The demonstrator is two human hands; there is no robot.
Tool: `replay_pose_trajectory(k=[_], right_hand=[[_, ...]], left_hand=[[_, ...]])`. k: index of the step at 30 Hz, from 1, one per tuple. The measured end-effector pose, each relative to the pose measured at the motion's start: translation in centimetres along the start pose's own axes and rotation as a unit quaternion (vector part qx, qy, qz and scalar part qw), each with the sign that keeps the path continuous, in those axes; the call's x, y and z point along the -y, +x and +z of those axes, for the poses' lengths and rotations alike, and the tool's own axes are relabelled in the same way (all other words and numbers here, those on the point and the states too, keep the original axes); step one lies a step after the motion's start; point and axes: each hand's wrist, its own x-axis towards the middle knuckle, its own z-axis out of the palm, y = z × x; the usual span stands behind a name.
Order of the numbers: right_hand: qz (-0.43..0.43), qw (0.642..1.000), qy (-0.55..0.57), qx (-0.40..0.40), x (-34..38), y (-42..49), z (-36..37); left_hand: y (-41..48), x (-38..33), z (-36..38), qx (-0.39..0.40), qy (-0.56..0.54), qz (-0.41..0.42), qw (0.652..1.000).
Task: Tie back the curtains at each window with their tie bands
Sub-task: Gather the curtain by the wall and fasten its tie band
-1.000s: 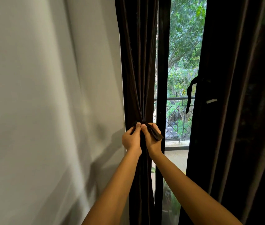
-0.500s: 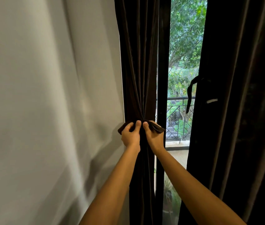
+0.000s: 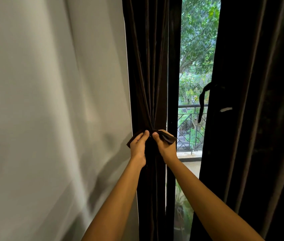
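A dark brown left curtain [image 3: 148, 66] hangs gathered beside the window frame, pinched in at hand height. A matching dark tie band [image 3: 168, 138] wraps around it. My left hand [image 3: 138, 145] grips the band's left end, which pokes out past my knuckles. My right hand [image 3: 165, 145] grips the right end, a flap sticking out to the right. Both thumbs meet at the front of the gather. A second dark curtain [image 3: 252, 119] fills the right side, with its own tie band [image 3: 203, 101] hanging loose at its edge.
A grey wall [image 3: 50, 101] takes up the left half. Between the curtains a narrow strip of window [image 3: 195, 58] shows trees, and a balcony railing [image 3: 190, 126] lower down. A small white tab [image 3: 226, 109] sits on the right curtain.
Both hands have lifted slightly and drawn the band ends apart. The left end now sticks out past my left hand, and the gather looks tighter.
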Motion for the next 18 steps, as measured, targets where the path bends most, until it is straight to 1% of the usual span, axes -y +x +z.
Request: replay_pose_trajectory(k=[5, 9, 12, 15, 18], right_hand=[[0.003, 1.0, -0.008, 0.018, -0.2, 0.3, 0.0], [-0.008, 1.0, -0.01, 0.009, 0.0, 0.4, 0.1], [0.0, 1.0, -0.003, 0.019, 0.0, 0.8, 0.1], [0.058, 0.998, 0.024, -0.009, -0.5, 1.5, 0.3], [0.104, 0.994, 0.032, -0.015, -0.5, 1.7, 0.5]], left_hand=[[0.6, 0.3, -0.4, 0.005, 0.078, 0.056, 0.995], [1.1, 0.1, -1.0, 0.013, 0.177, 0.12, 0.977], [1.2, -0.6, -1.3, 0.027, 0.219, 0.155, 0.963], [1.4, -0.5, -1.4, 0.028, 0.226, 0.156, 0.961], [1.5, -0.1, -1.2, 0.028, 0.176, 0.1, 0.979]])
